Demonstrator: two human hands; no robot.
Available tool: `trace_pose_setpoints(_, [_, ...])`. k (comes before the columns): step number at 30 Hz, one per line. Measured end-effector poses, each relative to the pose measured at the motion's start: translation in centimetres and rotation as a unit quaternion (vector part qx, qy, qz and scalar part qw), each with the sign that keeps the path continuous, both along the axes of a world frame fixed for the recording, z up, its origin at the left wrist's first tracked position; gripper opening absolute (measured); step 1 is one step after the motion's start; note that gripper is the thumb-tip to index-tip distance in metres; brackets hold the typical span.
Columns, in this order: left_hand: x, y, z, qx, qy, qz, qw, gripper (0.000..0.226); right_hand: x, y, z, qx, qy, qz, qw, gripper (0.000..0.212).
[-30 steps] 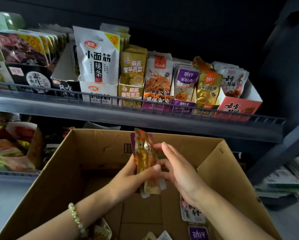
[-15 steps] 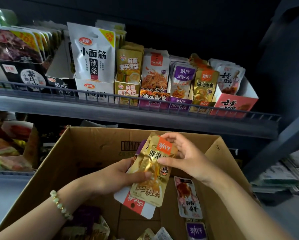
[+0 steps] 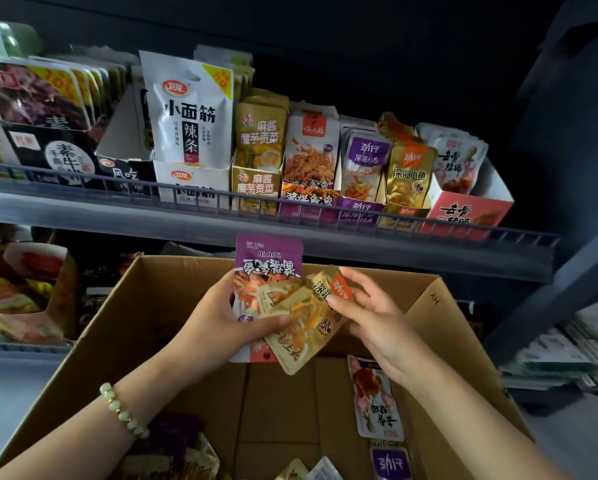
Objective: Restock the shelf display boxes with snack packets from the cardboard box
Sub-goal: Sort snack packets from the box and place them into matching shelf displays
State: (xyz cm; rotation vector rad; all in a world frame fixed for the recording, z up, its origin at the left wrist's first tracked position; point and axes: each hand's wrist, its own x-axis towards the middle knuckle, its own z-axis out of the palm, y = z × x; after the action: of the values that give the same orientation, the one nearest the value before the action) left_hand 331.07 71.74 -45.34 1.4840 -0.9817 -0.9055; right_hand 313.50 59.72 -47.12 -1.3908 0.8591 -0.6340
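Fingers (image 3: 273, 321) of the left hand (image 3: 217, 317) clamp a purple packet (image 3: 268, 265) and a gold packet (image 3: 304, 323) above the cardboard box (image 3: 145, 306), below the shelf's (image 3: 221, 226) front edge, while the right hand (image 3: 370, 317) pinches the gold one's top corner. I judge it best to peel the gold one free and stand it upright in the matching gold display box (image 3: 406, 211) near the shelf's right end. A wire rail (image 3: 186, 195) lines that front edge; the room behind is dark.
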Motion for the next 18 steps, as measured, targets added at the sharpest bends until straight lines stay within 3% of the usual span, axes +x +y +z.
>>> trace_pose_setpoints(5, [0.1,0.2,0.2,-0.006,0.042,-0.008,0.999,0.028,0.3,0.6,0.5,-0.033,0.040,0.042,0.998,0.076])
trace_pose_setpoints(9, [0.1,0.1,0.4,-0.015,0.103,0.009,0.995,0.015,0.4,1.0,0.5,-0.001,0.005,0.029,1.000,0.062])
trace_pose_setpoints(15, [0.3,0.3,1.0,0.011,0.124,-0.053,0.991,0.041,0.3,0.9,0.1,0.075,-0.039,-0.012,0.996,0.055])
trace_pose_setpoints(18, [0.2,0.1,1.2,0.004,0.171,-0.049,0.984,0.036,0.1,0.7,0.1,0.133,-0.070,0.001,0.989,0.050])
